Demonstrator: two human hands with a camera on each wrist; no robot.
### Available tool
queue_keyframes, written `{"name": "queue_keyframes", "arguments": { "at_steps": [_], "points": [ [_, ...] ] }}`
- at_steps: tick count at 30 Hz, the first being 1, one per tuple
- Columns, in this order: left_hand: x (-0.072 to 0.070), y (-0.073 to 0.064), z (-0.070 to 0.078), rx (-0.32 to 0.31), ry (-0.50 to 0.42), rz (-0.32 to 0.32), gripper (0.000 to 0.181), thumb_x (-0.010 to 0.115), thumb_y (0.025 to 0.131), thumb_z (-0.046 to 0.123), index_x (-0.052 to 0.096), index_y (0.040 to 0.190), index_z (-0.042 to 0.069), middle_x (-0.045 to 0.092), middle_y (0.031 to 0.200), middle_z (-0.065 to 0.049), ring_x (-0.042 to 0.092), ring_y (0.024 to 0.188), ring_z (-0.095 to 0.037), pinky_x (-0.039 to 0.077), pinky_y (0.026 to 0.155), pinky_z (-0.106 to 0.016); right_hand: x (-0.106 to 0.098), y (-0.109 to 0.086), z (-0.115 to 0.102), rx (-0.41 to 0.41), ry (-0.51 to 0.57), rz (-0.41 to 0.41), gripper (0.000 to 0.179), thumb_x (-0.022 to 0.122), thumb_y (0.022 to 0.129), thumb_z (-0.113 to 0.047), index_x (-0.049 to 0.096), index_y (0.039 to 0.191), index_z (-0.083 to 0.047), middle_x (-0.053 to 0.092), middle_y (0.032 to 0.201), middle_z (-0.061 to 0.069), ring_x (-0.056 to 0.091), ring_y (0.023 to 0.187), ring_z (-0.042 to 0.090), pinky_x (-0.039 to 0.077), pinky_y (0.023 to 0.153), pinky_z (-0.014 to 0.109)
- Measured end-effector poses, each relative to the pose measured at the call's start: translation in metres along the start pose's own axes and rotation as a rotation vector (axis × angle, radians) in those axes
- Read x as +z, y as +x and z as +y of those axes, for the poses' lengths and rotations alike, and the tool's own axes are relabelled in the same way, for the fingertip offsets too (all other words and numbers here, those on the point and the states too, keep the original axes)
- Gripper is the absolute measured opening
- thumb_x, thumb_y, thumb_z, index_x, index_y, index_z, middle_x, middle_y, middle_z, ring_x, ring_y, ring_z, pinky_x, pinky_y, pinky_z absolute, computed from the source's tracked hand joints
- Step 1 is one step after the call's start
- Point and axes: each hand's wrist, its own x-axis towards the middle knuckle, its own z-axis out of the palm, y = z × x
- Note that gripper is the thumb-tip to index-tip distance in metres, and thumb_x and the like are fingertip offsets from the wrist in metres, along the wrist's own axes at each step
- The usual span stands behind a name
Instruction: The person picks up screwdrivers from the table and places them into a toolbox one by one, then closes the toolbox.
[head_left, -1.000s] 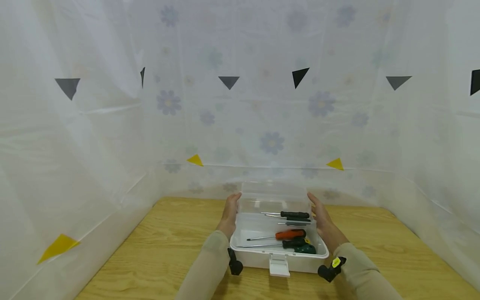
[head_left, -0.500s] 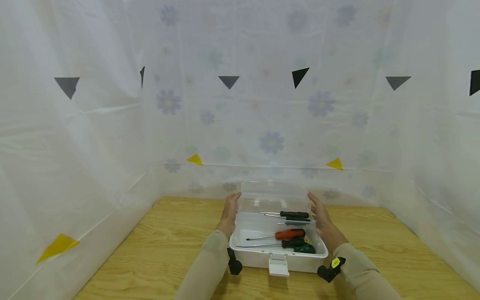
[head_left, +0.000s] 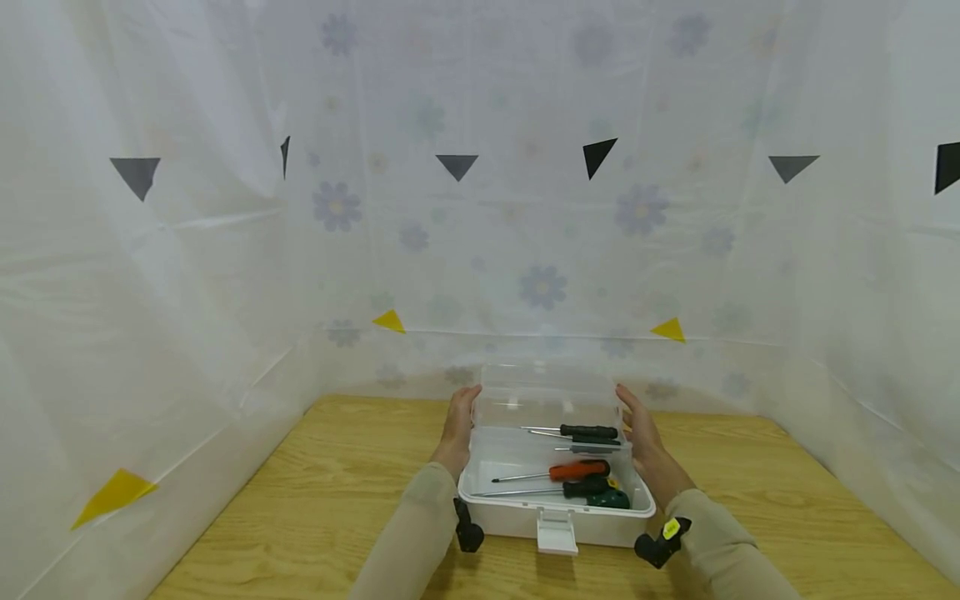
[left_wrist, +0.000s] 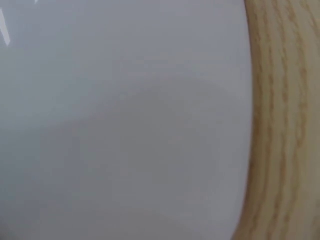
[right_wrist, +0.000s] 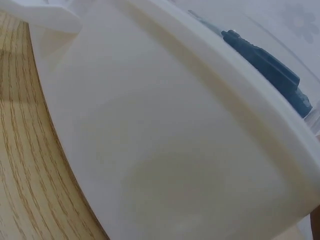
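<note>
A white toolbox (head_left: 502, 523) with a clear lid (head_left: 551, 377) tilted back stands on the wooden table. Inside, in the head view, lie an orange-and-black screwdriver (head_left: 577, 471), a long black-handled screwdriver (head_left: 581, 487) and a dark green handle (head_left: 609, 499). Toward the back, in a clear section, are more dark screwdrivers (head_left: 588, 432). My left hand (head_left: 454, 429) lies along the box's left side, fingertips at the lid's edge. On the right side my right hand (head_left: 647, 437) does the same, fingers fairly straight. The box's wall (left_wrist: 125, 120) fills most of the left wrist view.
A white latch (head_left: 557, 533) hangs down at the box's front. Wooden tabletop (head_left: 345, 483) extends to both sides. Pale plastic sheets with flower prints form walls (head_left: 525, 242) behind and at the sides, marked with black, grey and yellow triangles.
</note>
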Motion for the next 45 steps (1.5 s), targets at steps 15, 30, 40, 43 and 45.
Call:
{"name": "queue_keyframes", "arguments": {
  "at_steps": [15,30,40,43,45],
  "points": [
    [0.002,0.000,0.000,0.035,0.001,0.003,0.058,0.052,0.102,0.037,0.041,0.142,-0.003,0.047,0.139,-0.023,0.041,0.129,-0.041,0.030,0.108,-0.056,-0.003,-0.001,-0.001,-0.062,-0.050,0.017,0.078,0.042,0.106,-0.055,0.006,0.168,-0.025,0.006,0.170,0.021,0.012,0.151,0.048,0.017,0.118,0.060],
    [0.001,0.000,0.001,0.056,-0.055,-0.023,0.057,0.049,0.104,0.037,0.038,0.145,-0.002,0.043,0.142,-0.028,0.038,0.133,-0.048,0.028,0.110,-0.061,-0.004,0.001,0.003,-0.122,-0.136,0.042,0.078,0.038,0.107,-0.058,0.008,0.168,-0.020,0.003,0.171,0.020,-0.002,0.152,0.049,-0.001,0.118,0.064],
    [-0.002,-0.003,0.004,0.055,-0.063,-0.035,0.061,0.048,0.106,0.034,0.032,0.151,-0.004,0.039,0.149,-0.028,0.036,0.135,-0.049,0.028,0.110,-0.063,-0.003,0.000,0.003,-0.130,-0.127,0.040,0.079,0.037,0.107,-0.059,0.009,0.168,-0.018,0.005,0.171,0.020,0.001,0.153,0.048,0.002,0.119,0.063],
    [-0.002,-0.014,0.015,0.051,-0.062,-0.051,0.059,0.048,0.107,0.031,0.033,0.150,-0.005,0.041,0.146,-0.029,0.037,0.135,-0.050,0.029,0.110,-0.063,-0.003,-0.001,0.003,-0.131,-0.128,0.040,0.078,0.036,0.107,-0.059,0.009,0.168,-0.018,0.005,0.171,0.020,0.001,0.153,0.048,0.002,0.119,0.063],
    [-0.001,-0.014,0.015,0.051,-0.059,-0.049,0.058,0.048,0.106,0.032,0.034,0.149,-0.004,0.042,0.146,-0.028,0.037,0.134,-0.049,0.030,0.110,-0.063,-0.003,-0.001,0.003,-0.133,-0.136,0.041,0.077,0.035,0.107,-0.059,0.010,0.168,-0.019,0.002,0.171,0.019,0.000,0.152,0.049,0.001,0.118,0.065]
  ]
}}
